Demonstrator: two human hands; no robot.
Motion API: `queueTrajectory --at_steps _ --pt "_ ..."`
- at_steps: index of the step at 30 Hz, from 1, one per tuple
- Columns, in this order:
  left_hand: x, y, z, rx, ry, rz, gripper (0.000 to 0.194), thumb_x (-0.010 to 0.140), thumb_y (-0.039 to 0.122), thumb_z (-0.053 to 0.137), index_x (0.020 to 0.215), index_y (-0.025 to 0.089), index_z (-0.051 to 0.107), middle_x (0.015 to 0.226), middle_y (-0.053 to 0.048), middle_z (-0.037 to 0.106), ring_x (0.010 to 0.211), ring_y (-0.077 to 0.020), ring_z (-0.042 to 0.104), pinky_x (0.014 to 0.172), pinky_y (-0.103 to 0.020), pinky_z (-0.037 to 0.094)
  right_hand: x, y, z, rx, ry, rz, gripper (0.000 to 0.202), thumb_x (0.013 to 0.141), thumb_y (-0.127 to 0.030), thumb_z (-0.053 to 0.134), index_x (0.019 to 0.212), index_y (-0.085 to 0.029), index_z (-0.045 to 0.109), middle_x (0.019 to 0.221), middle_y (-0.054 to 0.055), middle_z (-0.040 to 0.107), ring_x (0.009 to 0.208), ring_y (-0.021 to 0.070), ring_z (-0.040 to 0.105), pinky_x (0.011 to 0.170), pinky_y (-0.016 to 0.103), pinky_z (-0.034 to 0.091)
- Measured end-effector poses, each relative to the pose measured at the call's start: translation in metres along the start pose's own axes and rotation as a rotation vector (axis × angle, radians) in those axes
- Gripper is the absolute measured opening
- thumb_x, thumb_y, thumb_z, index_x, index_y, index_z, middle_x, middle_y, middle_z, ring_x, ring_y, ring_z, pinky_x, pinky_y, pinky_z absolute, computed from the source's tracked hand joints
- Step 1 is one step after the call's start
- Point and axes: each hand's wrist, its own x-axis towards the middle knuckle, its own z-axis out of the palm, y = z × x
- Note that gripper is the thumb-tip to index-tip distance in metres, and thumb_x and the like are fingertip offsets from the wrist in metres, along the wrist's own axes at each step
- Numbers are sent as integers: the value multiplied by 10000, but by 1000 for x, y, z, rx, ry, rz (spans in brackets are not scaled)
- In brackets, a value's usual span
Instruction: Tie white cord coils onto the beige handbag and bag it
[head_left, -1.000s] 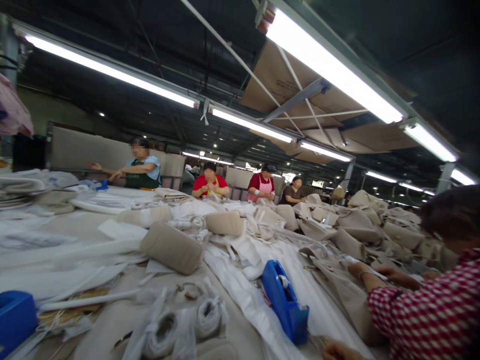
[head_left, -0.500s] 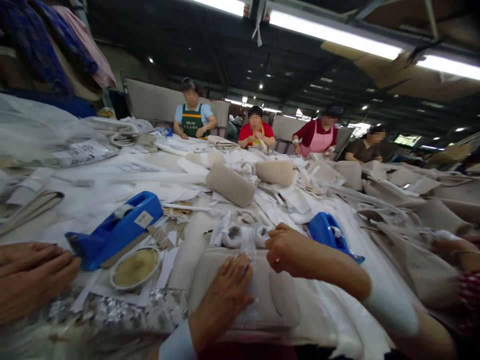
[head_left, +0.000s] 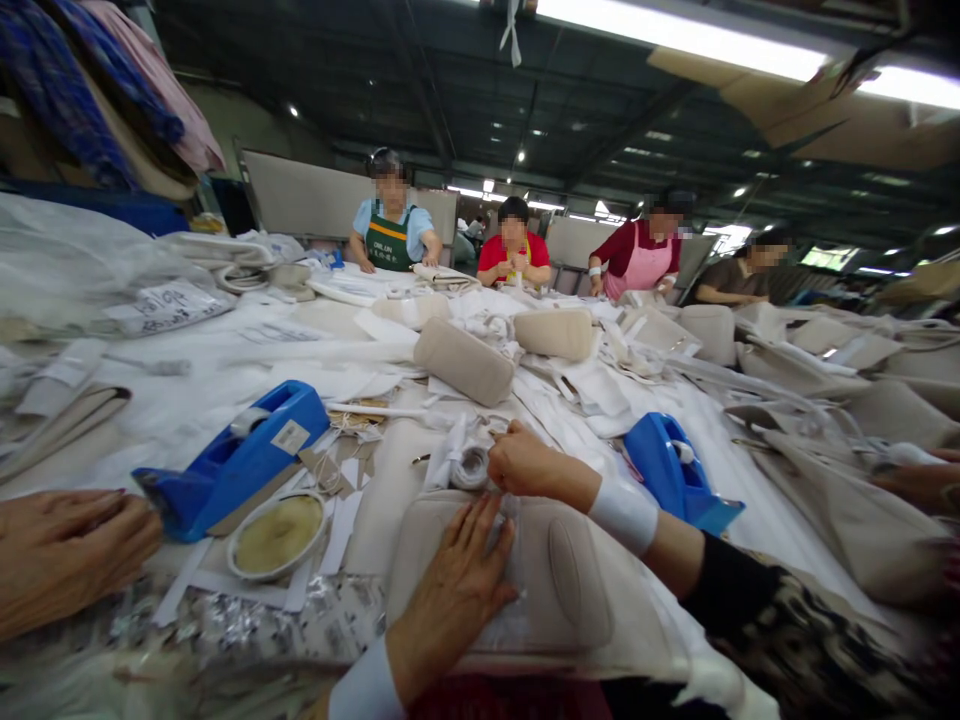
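Blue plastic tape dispenser (head_left: 238, 455) sits left of centre on the cluttered table (head_left: 247, 345); it carries a small white label whose print cannot be read. At the far left edge a co-worker's hands (head_left: 64, 555) rest on the table near the dispenser's near end. Just right of the dispenser lies a round dish (head_left: 276, 521) of yellowish paste on white paper strips. Far left, a clear plastic bag (head_left: 169, 303) bears dark printed writing, too blurred to read.

Near centre lies the beige padded bag (head_left: 517, 575). The left hand (head_left: 454, 590) lies flat on its top, fingers spread and pressing a clear plastic wrapper onto the panel. The right hand (head_left: 525, 465) is at the bag's far edge, fingers curled together and pinching the wrapper beside a white cord roll (head_left: 471, 466); a white band is around its wrist.

Right of it stands a second blue dispenser (head_left: 679, 475). Far across the table, a green apron (head_left: 388, 250) shows white lettering, unreadable.

Against half a second ago, the right hand has drawn back nearer and leftward to the bag's edge, the left hand holds its place, and the view has scarcely shifted.
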Motion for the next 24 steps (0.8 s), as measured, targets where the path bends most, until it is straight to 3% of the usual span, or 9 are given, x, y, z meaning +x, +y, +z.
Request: queueTrajectory --at_steps 7,12,16,20,24 --pt "-2 -5 10 45 -2 70 649 817 401 730 1359 132 494 1467 -143 456 1397 -360 352 1104 -525 404 -2 -5 12 -57 121 9 170 805 -137 550 812 -127 720 847 135 715 943 277 596 902 449 308" --pt "-3 -8 16 75 4 82 660 823 427 717 1369 133 490 1481 -131 442 1394 -361 356 1101 -514 409 -4 -12 22 -98 229 16 221 861 -108 504 851 -127 725 865 135 699 1052 315 527 1045 551 194" --pt "-3 -7 14 87 -3 87 647 831 406 715 1370 130 488 1483 -134 439 1404 -355 341 1099 -509 409 -1 -8 30 -120 306 -24 193 885 -156 551 821 -146 733 834 99 687 1059 296 513 1131 525 111" --pt "-3 -6 10 111 6 89 634 836 401 710 1365 126 494 1479 -130 446 1404 -346 342 1092 -497 417 0 3 32 -94 308 -5 140 836 -278 691 854 -150 746 893 91 683 1120 291 486 1167 489 85" --pt "-4 -6 11 152 1 94 686 806 391 745 1389 151 477 1481 -98 452 1393 -344 361 1080 -489 434 7 14 33 -95 310 87 442 687 -477 818 921 -109 747 1079 148 655 1183 339 452 1169 509 96"
